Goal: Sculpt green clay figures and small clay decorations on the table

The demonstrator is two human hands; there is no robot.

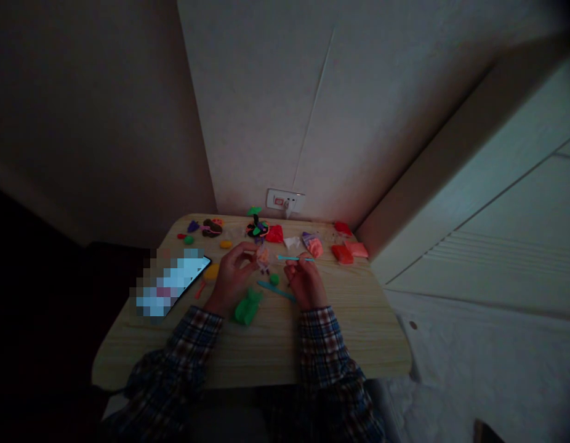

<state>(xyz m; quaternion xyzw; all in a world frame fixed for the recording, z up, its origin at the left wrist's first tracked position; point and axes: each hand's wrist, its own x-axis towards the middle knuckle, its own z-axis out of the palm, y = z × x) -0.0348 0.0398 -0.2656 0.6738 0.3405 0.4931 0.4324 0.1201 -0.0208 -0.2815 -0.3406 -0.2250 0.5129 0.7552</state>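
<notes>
My left hand point(234, 271) pinches a small pale pink modelling-clay piece point(263, 255) with darker bits at its lower end; its exact shape is too dim to make out. Between the fingertips of my right hand point(307, 280) lies a thin light-blue modelling tool point(289, 258), held level with its tip towards the pink piece, a small gap apart. Below the hands, a flat blue tool point(276, 290) rests on the wooden table point(349, 344). Close to it are a small green ball point(274, 280) and a crumpled-looking green piece point(248, 307).
A phone point(174, 286) with a blurred, lit screen lies at the left. Along the back are a yellow piece point(226, 244), a dark brown shape point(212, 228), a multicoloured figure point(257, 229) and red packets point(343, 254). A wall socket point(285, 200) with a plug sits behind the table.
</notes>
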